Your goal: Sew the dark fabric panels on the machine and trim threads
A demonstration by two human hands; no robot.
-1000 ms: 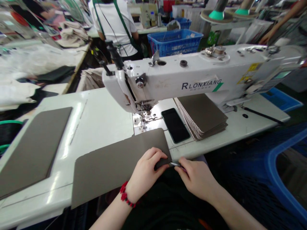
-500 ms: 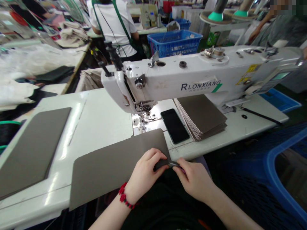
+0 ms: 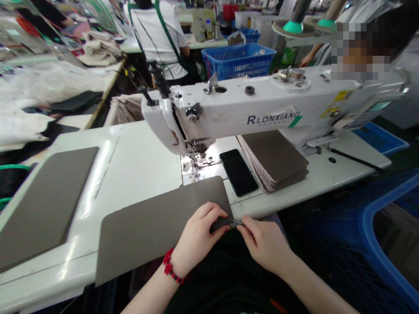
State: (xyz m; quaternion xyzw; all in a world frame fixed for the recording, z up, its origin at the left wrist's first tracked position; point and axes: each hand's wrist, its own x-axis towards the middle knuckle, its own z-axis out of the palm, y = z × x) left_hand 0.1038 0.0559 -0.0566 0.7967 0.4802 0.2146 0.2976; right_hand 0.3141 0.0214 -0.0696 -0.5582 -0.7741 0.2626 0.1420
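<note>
My left hand, closed, pinches the near right corner of a grey-brown panel and folds it up between thumb and fingers. This panel lies over the front edge of the sewing table. Right beside it, my right hand is closed round small thread snips; their narrow metal tips point at the pinched corner, and the handles are hidden in my fingers. A black phone lies just beyond the hands. Behind the panel stands the needle area of a white sewing machine.
A stack of similar panels sits under the machine arm, and more panels lie on the table at left. A blue basket stands at lower right, another blue basket behind the machine. One person faces away; another leans in at upper right.
The snips have turned slightly in my right hand, and less of them shows. My left hand stays on the corner. A person's head has come in behind the machine at upper right.
</note>
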